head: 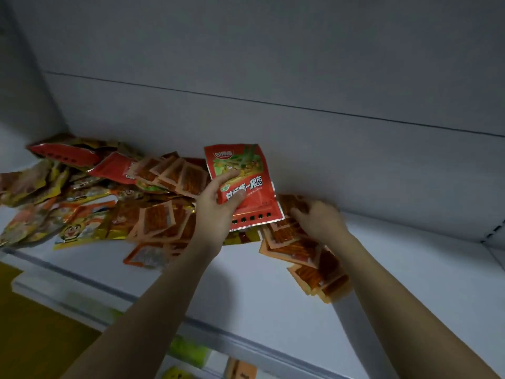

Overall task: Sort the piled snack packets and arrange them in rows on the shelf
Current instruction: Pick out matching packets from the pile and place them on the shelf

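Nearest the camera, at six o'clock, two bare forearms reach up and away over the front edge of a white shelf (273, 305). Below that edge, at about seven o'clock, blurred green and yellow packs show on a lower level.

Further in, at about four o'clock from the centre, a fan of small orange packets (308, 258) lies overlapping on the shelf. The right hand (319, 218) rests on the far end of this fan, fingers bent down onto the packets; motion blur hides whether its grip closes round any of them.

Just left of it, the left hand (218, 203) holds a large red packet (246, 184) upright, thumb across the printed front and fingers behind, so the grip is closed on it. The packet's lower edge hangs above the orange packets, and its top stands against the back wall (300, 77).

From nine to ten o'clock, the unsorted pile (90, 192) spreads along the shelf to the left corner: yellow packets with a cartoon face, more small orange packets, and other red packets at the far back.
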{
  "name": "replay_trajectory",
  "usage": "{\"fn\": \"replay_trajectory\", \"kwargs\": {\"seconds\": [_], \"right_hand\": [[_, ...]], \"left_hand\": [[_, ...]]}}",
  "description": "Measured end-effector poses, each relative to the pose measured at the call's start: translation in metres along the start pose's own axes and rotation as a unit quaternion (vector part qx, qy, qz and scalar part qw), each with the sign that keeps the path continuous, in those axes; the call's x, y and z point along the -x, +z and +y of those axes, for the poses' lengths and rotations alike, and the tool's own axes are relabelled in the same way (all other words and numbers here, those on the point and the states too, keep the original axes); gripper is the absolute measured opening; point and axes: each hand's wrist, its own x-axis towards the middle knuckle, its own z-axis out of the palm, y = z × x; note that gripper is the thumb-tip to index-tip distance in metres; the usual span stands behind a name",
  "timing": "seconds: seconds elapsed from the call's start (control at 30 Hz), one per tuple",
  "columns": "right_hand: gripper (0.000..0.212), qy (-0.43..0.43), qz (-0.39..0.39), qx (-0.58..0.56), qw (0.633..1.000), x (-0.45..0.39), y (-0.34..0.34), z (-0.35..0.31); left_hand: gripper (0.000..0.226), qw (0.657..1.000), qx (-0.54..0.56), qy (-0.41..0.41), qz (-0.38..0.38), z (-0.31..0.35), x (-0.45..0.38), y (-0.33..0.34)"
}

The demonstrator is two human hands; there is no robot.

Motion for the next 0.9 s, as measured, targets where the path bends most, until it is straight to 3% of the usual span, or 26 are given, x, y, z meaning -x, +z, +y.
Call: {"fn": "replay_trajectory", "kwargs": {"seconds": [0.07, 0.17, 0.23, 0.33, 0.43, 0.5, 0.57, 0.6, 0.67, 0.73, 0.83, 0.9], "right_hand": [[0.047, -0.009, 0.014, 0.069, 0.997, 0.004, 0.014, -0.015], [0.044, -0.077, 0.054, 0.088, 0.992, 0.024, 0.025, -0.047], [0.045, -0.103, 0.039, 0.083, 0.99, 0.033, 0.03, -0.065], [0.05, -0.152, -0.028, 0.028, 0.988, 0.04, 0.026, -0.075], [0.042, -0.206, -0.085, -0.148, 0.964, 0.036, 0.004, -0.055], [0.023, -0.135, 0.022, -0.238, 0.961, 0.026, -0.015, -0.026], [0.011, 0.036, 0.167, -0.272, 0.947, 0.015, -0.028, 0.008], [0.01, 0.118, 0.202, -0.264, 0.936, 0.013, -0.029, 0.024], [0.036, 0.203, 0.167, -0.223, 0.939, 0.014, -0.023, 0.042], [0.054, 0.191, 0.131, -0.198, 0.952, 0.015, -0.015, 0.044], [0.051, 0.137, 0.106, -0.233, 0.957, 0.016, -0.002, 0.038], [0.041, 0.133, 0.096, -0.32, 0.933, 0.014, 0.001, 0.037]], "left_hand": [[0.032, 1.0, 0.016, -0.019, -0.003, -0.006, -0.017, -0.006], [0.033, 0.999, 0.03, -0.026, 0.006, -0.006, -0.036, -0.005], [0.035, 0.998, 0.05, -0.026, -0.003, -0.006, -0.047, 0.001], [0.031, 0.997, 0.068, -0.016, -0.018, -0.006, -0.058, 0.014], [0.026, 0.996, 0.084, -0.01, -0.031, -0.006, -0.07, 0.028], [0.025, 0.997, 0.069, -0.004, -0.041, -0.007, -0.079, 0.039], [0.023, 0.997, 0.043, 0.006, -0.059, -0.014, -0.085, 0.048], [0.022, 0.997, 0.033, 0.008, -0.066, -0.019, -0.087, 0.05], [0.022, 0.997, 0.022, 0.007, -0.076, -0.025, -0.084, 0.052], [0.022, 0.996, 0.006, 0.009, -0.085, -0.029, -0.084, 0.054], [0.021, 0.995, 0.011, 0.008, -0.099, -0.031, -0.083, 0.053], [0.02, 0.996, -0.001, 0.024, -0.09, -0.034, -0.083, 0.05]]}}
